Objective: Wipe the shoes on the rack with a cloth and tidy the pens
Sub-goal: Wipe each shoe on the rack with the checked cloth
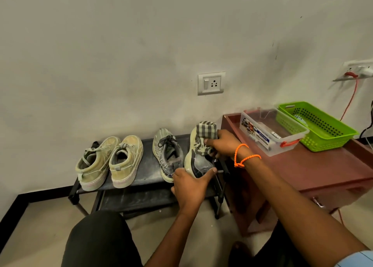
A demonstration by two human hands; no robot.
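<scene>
Several shoes stand on a low black rack (147, 165): two beige sneakers (110, 162) on the left, a grey running shoe (167, 153) beside them. The rightmost grey running shoe (198, 159) is tipped on its side. My left hand (190, 186) grips its heel. My right hand (224, 143) holds a grey checked cloth (205, 132) against the shoe's upper front. A few pens (272, 133) lie in a clear plastic box (270, 131) on the red-brown table (314, 165) to the right.
A green perforated basket (319, 125) sits behind the clear box on the table. A wall socket (211, 83) is above the rack. A red cable (350, 101) hangs from a plug board at far right. My dark-clad knee (101, 240) is at the bottom left.
</scene>
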